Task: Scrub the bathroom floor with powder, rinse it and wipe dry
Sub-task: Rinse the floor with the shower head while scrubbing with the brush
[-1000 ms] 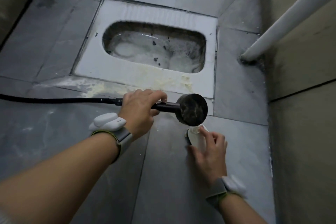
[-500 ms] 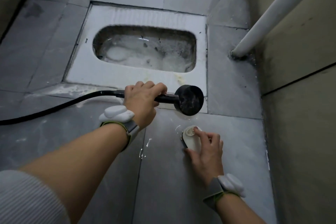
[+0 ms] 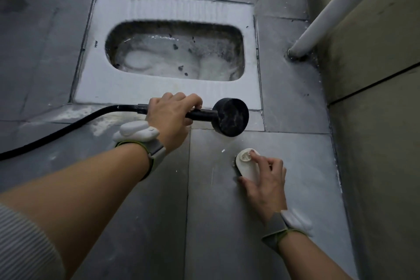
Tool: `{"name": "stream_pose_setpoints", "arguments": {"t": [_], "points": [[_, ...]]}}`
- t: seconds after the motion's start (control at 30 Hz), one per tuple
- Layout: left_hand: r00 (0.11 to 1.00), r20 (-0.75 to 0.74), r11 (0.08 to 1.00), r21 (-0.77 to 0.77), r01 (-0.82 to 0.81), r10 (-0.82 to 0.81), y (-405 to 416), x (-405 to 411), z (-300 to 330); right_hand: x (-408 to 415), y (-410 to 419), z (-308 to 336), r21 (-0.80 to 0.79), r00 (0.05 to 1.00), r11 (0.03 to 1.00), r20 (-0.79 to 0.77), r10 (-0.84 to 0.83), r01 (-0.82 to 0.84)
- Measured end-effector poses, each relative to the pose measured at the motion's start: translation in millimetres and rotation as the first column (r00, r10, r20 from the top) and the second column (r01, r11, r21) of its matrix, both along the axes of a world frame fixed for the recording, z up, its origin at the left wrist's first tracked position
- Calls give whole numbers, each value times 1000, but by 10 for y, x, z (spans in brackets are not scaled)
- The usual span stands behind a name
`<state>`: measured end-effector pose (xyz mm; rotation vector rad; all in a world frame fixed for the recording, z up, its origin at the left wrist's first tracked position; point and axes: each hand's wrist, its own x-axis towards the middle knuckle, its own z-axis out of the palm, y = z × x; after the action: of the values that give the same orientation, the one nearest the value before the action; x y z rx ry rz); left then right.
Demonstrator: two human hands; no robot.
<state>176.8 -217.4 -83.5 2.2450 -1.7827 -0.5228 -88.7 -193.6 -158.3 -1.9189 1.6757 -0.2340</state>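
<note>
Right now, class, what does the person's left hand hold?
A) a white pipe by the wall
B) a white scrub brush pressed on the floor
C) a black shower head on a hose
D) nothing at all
C: the left hand grips the handle of the black shower head, while the right hand holds the white scrub brush on the floor.

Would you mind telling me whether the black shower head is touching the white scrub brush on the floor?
Apart. In the head view, bare grey floor tile shows between the shower head and the scrub brush.
</note>
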Motion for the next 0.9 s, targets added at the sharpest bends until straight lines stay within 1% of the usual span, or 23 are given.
{"name": "stream_pose_setpoints", "arguments": {"t": [0.1,0.2,0.3,0.4,0.53,0.57,0.6,0.67,0.73,0.83,0.9], "points": [[999,-6,999,2,50,-50,292,132,35,17,8,32,10,1000,1000,-17,-23,23],[991,-13,991,38,130,-130,626,278,75,60,29,77,19,997,998,-56,-58,59],[982,35,982,61,181,-184,927,485,79,172,140,133,18,992,997,-106,-72,75],[987,74,988,74,136,-142,1103,708,97,358,258,160,14,989,999,-142,-46,49],[999,24,999,29,-46,46,1260,898,159,697,462,159,22,989,1000,-148,4,-1],[998,8,998,21,-55,55,1278,914,165,764,498,153,19,990,1000,-142,-1,3],[1000,-4,999,23,-24,24,1293,922,174,820,535,145,16,991,1000,-135,-14,16],[995,-41,995,28,96,-95,1305,940,181,907,600,125,6,991,999,-128,-32,33],[987,-86,991,16,136,-134,1283,957,182,956,651,108,-11,992,999,-125,-34,33],[992,-113,998,-30,51,-54,1163,975,151,977,670,90,-17,991,999,-123,-49,47],[995,-100,1000,-21,1,-3,1033,967,122,962,653,92,-23,991,999,-127,-32,29]]}}
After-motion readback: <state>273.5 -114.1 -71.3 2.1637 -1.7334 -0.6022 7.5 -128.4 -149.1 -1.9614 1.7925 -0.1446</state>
